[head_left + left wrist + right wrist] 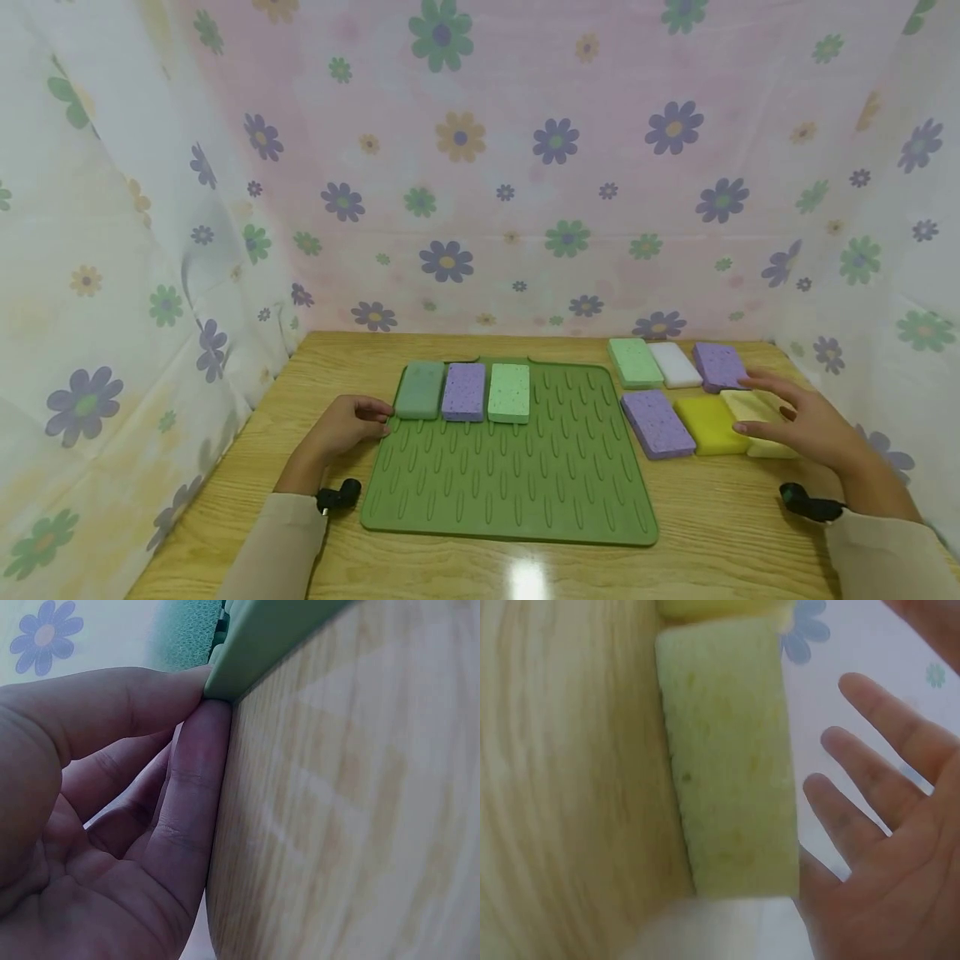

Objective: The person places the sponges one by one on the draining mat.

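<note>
**The left hand [348, 429] is pinching the ribbed green mat [510, 483] while the right hand [813, 421] is gripping nothing**

We are seeing three sponges lying in a row along the mat's back edge: a grey-green sponge [420, 390] at the back left corner, then a middle purple sponge [464, 392] and a speckled green sponge [509, 393]. Just beside that corner, the left thumb and a finger are pinching the mat's left edge.

Off the mat, towards the back right corner of the wooden table [720, 542], six more sponges are lying in two rows. Behind are a mint sponge [635, 363], a white sponge [675, 365] and a rear purple sponge [718, 367]; in front, a front purple sponge [657, 424], a bright yellow sponge [708, 425] and a pale yellow sponge [750, 407]. The right hand is hovering by the pale yellow one, fingers standing apart (we are not able to tell whether a fingertip is touching it).

We are judging two risks. A tug or lift from the left pinch could skew the mat and its row. On the right, the sponges are sitting so close that a wide grasp could drag a neighbour along, or shove the front purple one onto the mat's right edge.
</note>
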A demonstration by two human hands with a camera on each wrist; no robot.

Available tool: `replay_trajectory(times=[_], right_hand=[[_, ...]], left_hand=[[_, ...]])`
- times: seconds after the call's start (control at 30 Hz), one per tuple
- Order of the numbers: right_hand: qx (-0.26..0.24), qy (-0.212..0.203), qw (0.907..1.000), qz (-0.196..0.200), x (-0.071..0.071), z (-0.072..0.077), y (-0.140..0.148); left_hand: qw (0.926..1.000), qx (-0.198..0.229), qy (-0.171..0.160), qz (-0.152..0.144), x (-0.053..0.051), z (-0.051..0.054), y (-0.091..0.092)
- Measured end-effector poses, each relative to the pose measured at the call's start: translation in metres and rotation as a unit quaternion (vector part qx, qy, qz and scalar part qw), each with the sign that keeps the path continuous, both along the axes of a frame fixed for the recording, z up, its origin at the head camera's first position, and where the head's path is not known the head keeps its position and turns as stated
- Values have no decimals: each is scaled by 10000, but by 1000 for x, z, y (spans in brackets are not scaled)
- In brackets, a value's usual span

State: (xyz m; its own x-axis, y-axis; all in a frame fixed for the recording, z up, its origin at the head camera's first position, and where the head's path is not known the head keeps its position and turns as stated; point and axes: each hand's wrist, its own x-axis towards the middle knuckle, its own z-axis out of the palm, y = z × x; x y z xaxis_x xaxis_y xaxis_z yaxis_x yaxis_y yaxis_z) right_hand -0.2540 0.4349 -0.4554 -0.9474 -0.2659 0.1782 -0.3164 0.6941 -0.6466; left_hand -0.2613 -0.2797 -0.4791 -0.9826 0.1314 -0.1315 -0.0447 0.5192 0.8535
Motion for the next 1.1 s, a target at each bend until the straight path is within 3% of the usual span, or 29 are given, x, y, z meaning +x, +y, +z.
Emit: replay_trajectory(times=[0.4, 1.1], right_hand=[[121, -594, 9976, 337, 1, -7, 14], [9, -217, 9985, 501, 3, -16, 15]], left_hand=[[10000, 19, 34, -43, -1, -1, -1], [10000, 67, -25, 24, 2, 2, 1]])
